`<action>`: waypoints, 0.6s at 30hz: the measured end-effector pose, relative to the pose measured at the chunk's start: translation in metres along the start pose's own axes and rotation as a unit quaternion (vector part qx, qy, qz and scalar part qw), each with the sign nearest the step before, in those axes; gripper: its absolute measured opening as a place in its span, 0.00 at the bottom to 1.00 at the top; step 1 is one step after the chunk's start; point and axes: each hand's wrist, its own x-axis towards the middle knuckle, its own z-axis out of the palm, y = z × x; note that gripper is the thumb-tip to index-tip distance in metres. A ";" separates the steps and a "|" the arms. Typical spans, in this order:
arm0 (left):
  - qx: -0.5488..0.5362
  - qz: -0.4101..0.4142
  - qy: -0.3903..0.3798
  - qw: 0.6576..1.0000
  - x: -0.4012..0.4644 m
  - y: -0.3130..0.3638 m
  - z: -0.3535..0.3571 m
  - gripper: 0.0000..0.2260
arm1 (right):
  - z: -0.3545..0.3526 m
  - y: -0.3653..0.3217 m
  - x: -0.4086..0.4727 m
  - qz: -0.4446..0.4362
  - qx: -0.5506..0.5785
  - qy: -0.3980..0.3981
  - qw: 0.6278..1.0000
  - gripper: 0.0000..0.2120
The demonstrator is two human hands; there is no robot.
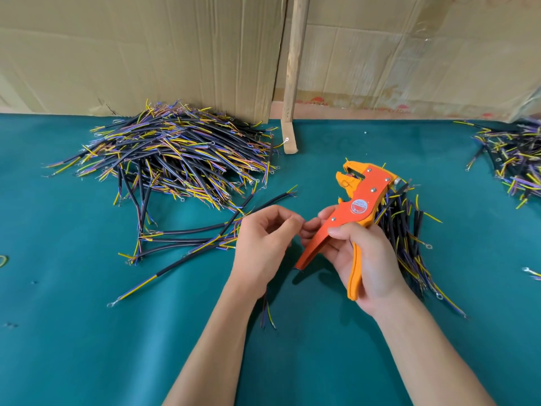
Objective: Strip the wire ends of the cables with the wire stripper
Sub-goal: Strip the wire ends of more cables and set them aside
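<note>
— Where is the wire stripper (360, 200) sitting?
— The right hand (363, 256) is gripping its handles, head pointing away.
— And the left hand (265, 238)?
— It's curling, fingertips pinching together; a cable (268, 312) is hanging below its wrist.

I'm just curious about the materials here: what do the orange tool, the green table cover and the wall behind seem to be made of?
The wire stripper looks like painted metal plates, judging by its shiny rivets, with yellow handles that could be plastic. The table cover looks like matte teal felt or rubbery mat; I can't tell which. The wall is plain brown cardboard, with creases and flaps showing.
</note>
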 end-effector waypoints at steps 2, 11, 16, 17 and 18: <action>0.009 -0.008 -0.020 1.000 -0.001 0.000 -0.002 0.07 | -0.001 0.000 0.000 -0.004 0.016 0.003 1.000 0.12; 0.143 0.036 -0.077 0.986 -0.004 -0.001 0.000 0.13 | -0.007 -0.004 0.003 -0.014 0.042 0.023 0.999 0.12; 0.156 0.054 -0.098 0.981 -0.004 -0.005 0.000 0.09 | -0.012 -0.008 0.003 -0.016 0.061 0.024 0.998 0.09; 0.155 0.055 -0.100 0.981 -0.003 -0.005 0.000 0.08 | -0.013 -0.009 0.003 -0.017 0.067 0.024 0.997 0.09; 0.149 0.055 -0.101 0.982 -0.003 -0.005 0.000 0.07 | -0.013 -0.010 0.003 -0.018 0.072 0.024 0.997 0.08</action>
